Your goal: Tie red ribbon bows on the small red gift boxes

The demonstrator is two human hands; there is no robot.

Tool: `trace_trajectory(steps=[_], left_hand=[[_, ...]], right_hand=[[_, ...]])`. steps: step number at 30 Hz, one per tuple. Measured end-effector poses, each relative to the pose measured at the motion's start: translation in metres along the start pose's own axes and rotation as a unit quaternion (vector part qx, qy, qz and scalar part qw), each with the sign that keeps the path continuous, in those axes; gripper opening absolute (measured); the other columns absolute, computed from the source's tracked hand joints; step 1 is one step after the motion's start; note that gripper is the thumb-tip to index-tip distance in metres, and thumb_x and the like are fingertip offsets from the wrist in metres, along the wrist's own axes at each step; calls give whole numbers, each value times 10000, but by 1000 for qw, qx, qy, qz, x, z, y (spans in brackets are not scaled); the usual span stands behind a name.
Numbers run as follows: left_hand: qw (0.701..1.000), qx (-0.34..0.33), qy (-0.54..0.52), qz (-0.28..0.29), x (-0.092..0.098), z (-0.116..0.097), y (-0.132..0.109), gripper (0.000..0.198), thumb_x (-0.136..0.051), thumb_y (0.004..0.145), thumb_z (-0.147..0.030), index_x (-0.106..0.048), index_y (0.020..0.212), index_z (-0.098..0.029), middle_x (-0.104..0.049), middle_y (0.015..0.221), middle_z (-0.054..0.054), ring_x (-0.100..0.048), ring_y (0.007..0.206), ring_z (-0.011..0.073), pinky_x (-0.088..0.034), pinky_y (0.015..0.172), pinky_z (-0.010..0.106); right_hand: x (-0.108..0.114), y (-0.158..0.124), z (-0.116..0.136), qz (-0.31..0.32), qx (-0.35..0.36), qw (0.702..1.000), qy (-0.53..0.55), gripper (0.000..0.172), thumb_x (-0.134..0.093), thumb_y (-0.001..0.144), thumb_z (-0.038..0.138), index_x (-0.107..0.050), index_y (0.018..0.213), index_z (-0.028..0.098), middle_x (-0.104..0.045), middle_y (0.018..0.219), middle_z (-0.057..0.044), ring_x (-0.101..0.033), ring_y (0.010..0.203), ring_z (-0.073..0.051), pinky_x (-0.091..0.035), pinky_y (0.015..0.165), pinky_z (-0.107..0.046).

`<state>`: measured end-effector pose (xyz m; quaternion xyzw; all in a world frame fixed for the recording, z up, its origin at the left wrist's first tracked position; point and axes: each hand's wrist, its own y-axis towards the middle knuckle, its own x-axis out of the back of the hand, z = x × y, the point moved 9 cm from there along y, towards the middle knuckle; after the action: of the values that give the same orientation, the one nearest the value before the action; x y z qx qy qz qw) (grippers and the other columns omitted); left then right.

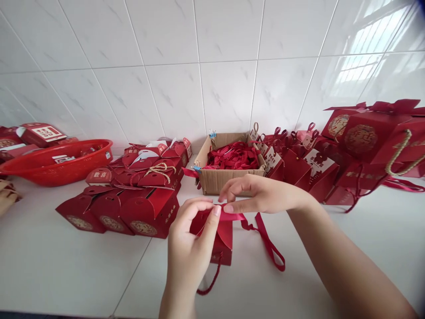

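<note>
A small red gift box (223,243) stands on the table in front of me, with a dark red cord handle (214,279) hanging down its near side. Above its top, my left hand (195,239) pinches a red ribbon (232,216) between thumb and fingers. My right hand (254,195) meets it from the right, thumb and fingertips closed on the same ribbon. The ribbon's loose end trails off to the right and lies in a loop on the table. My hands hide much of the box top.
Behind my hands, a cardboard box (215,180) holds heaped red ribbons (234,156). Several red gift boxes (142,212) stand to the left, beside a red plastic basin (49,170). More boxes (297,173) and stacked bow-topped ones (361,137) crowd the right. A tiled wall (172,102) closes the back.
</note>
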<state>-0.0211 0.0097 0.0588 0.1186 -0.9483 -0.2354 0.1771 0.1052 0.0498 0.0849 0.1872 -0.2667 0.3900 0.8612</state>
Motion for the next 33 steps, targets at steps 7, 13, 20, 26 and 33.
trace_trajectory(steps=[7, 13, 20, 26, 33], left_hand=[[994, 22, 106, 13, 5, 18, 1, 177, -525, 797, -222, -667, 898, -247, -581, 1217, 43, -508, 1184, 255, -388, 1018, 430], [983, 43, 147, 100, -9, 25, -4, 250, -456, 830, -197, -640, 985, -261, -490, 1340, 53, -376, 1305, 268, -324, 1066, 507], [973, 62, 166, 145, -16, 29, -7, 219, -444, 875, -271, -627, 994, -286, -495, 1324, 41, -319, 1312, 260, -305, 1082, 514], [973, 59, 166, 151, -18, 30, -7, 221, -438, 881, -325, -646, 946, -283, -485, 1339, 50, -328, 1294, 280, -319, 1065, 523], [975, 83, 143, 145, -17, 31, -8, 158, -488, 852, -327, -625, 803, -264, -513, 1290, 52, -325, 1320, 274, -325, 1064, 490]], right_hand=[[1, -12, -17, 42, -100, 992, -70, 243, -536, 865, 356, -674, 781, 175, -663, 852, -44, -592, 760, -162, -449, 679, -276], [1, -11, -24, 35, -135, 987, -83, 254, -555, 828, 374, -681, 738, 172, -626, 728, -29, -532, 630, -137, -392, 568, -254], [0, -9, -32, 31, -170, 981, -92, 296, -557, 802, 420, -653, 680, 167, -537, 623, -3, -451, 553, -111, -330, 510, -244], [-7, -5, -36, 32, -174, 981, -85, 291, -559, 797, 411, -634, 660, 165, -534, 608, -2, -452, 541, -108, -314, 488, -243], [-4, -6, -35, 2, -179, 978, -105, 262, -572, 810, 428, -651, 835, 179, -647, 884, -51, -567, 727, -161, -396, 564, -252]])
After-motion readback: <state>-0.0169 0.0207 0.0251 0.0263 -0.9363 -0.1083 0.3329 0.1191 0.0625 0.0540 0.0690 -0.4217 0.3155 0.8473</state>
